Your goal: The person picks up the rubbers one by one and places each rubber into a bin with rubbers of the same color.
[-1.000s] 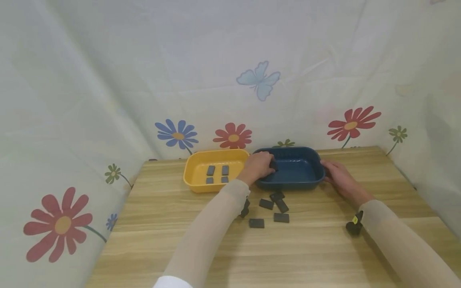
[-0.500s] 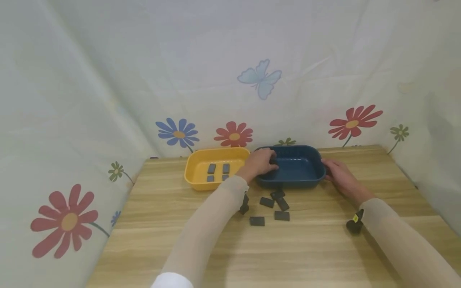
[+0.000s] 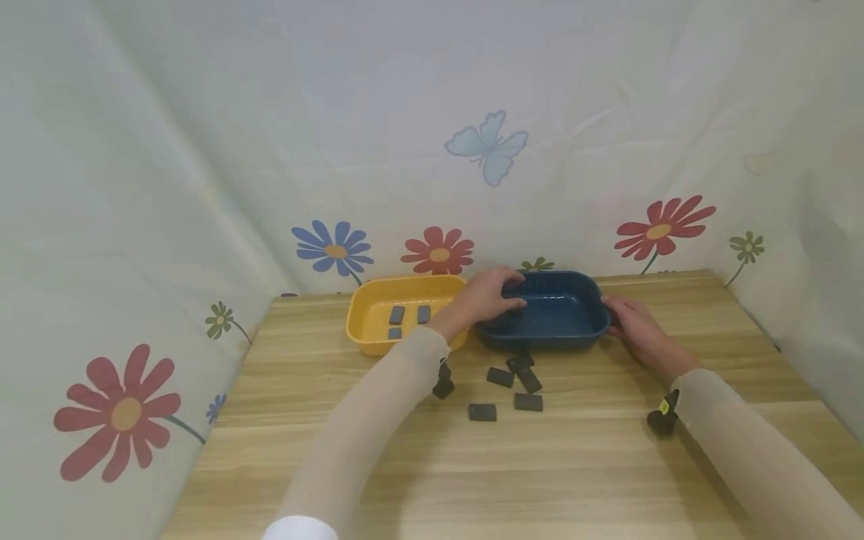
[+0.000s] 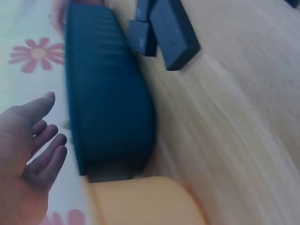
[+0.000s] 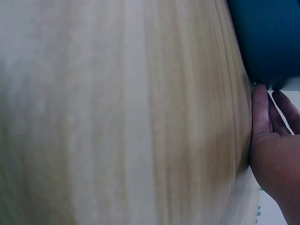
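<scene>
My left hand hovers over the left end of a dark blue plastic basin, fingers and thumb spread apart with nothing between them. In the left wrist view the same hand shows beside the basin's wall. A dark patch sits in the basin beneath my left thumb. At the basin's right end, my right hand touches the rim and outer wall. Its fingers reach out fairly straight against the basin in the right wrist view. Several dark grey rectangular blocks lie on the table in front of the basin.
A yellow basin stands directly left of the blue one, with several grey blocks inside. Both are at the back of the wood-grain table, close to a flower-printed cloth. My left forearm crosses in front of the yellow basin.
My left hand has let go of a dark block inside the blue basin; its fingers have spread and it has risen slightly. My right hand stays at the basin's right end.
</scene>
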Action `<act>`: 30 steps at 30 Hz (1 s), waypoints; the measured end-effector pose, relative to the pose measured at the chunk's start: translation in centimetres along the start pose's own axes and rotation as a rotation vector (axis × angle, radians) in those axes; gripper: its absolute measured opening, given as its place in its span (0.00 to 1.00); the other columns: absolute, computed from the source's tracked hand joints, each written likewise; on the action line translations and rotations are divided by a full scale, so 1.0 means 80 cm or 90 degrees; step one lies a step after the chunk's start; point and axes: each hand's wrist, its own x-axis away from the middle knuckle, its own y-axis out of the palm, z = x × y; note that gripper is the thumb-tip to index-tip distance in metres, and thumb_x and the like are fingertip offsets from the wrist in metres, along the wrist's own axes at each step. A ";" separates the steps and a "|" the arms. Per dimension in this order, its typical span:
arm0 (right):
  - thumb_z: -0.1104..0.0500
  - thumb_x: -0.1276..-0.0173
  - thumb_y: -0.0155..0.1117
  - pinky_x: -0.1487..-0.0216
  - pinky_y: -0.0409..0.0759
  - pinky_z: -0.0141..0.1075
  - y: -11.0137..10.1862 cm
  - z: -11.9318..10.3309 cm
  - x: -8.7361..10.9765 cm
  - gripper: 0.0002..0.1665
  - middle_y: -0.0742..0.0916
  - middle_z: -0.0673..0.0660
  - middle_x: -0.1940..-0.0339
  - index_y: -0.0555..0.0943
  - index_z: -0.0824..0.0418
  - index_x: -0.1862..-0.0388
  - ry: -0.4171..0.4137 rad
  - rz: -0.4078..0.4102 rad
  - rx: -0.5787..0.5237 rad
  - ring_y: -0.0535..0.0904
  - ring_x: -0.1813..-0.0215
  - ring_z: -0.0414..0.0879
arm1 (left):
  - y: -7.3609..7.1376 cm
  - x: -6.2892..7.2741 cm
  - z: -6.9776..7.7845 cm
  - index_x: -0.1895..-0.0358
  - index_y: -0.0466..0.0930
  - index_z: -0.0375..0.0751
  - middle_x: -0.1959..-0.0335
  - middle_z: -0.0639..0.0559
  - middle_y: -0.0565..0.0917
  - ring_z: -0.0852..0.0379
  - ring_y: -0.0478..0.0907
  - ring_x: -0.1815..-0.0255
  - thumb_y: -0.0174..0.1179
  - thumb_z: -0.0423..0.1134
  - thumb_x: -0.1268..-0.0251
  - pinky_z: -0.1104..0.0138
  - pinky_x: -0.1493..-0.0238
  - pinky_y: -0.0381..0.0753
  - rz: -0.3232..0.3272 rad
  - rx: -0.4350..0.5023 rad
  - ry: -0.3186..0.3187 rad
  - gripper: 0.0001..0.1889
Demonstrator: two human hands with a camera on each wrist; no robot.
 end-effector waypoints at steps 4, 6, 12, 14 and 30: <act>0.44 0.11 0.44 0.46 0.82 0.24 0.002 -0.001 0.000 0.39 0.80 0.57 0.37 0.62 0.77 0.22 -0.003 0.012 -0.004 0.78 0.47 0.31 | -0.021 0.023 0.009 0.32 0.80 0.43 0.37 0.50 0.83 0.54 0.79 0.36 0.73 0.51 0.30 0.62 0.30 0.77 0.020 0.013 0.072 0.29; 0.44 0.11 0.44 0.46 0.83 0.25 0.003 -0.001 -0.001 0.39 0.80 0.58 0.37 0.63 0.77 0.22 -0.002 0.016 -0.003 0.78 0.47 0.31 | -0.032 0.039 0.013 0.32 0.81 0.41 0.39 0.49 0.83 0.53 0.80 0.37 0.73 0.49 0.30 0.63 0.31 0.77 0.019 0.019 0.100 0.28; 0.43 0.11 0.43 0.45 0.82 0.25 0.003 -0.001 -0.002 0.41 0.75 0.65 0.30 0.62 0.76 0.21 0.007 0.013 0.005 0.77 0.46 0.32 | -0.057 0.094 0.024 0.36 0.85 0.45 0.43 0.53 0.84 0.57 0.80 0.42 0.74 0.50 0.32 0.69 0.39 0.80 0.004 0.024 0.140 0.24; 0.42 0.11 0.44 0.44 0.82 0.25 0.002 -0.001 -0.001 0.40 0.77 0.62 0.32 0.62 0.76 0.21 0.008 0.011 0.003 0.77 0.45 0.33 | -0.057 0.109 0.027 0.38 0.85 0.45 0.44 0.53 0.85 0.59 0.81 0.45 0.75 0.48 0.32 0.70 0.42 0.81 -0.003 0.023 0.158 0.23; 0.40 0.11 0.41 0.44 0.80 0.23 -0.001 0.000 0.001 0.42 0.71 0.68 0.24 0.60 0.74 0.19 0.019 0.001 0.015 0.75 0.41 0.34 | 0.016 0.159 0.018 0.35 0.84 0.45 0.42 0.54 0.84 0.60 0.81 0.42 0.74 0.47 0.32 0.69 0.36 0.80 -0.090 -0.077 0.171 0.24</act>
